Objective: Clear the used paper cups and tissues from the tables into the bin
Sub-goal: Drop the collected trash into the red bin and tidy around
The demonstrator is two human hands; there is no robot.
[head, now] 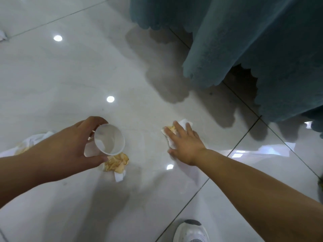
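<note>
Currently, the left hand grips a white paper cup, fingers curled round its wall, with a stained tissue just beside it on the tiled floor. The right hand presses a second tissue flat on the floor, fingers straight and spread. A third tissue lies partly behind the left forearm.
</note>
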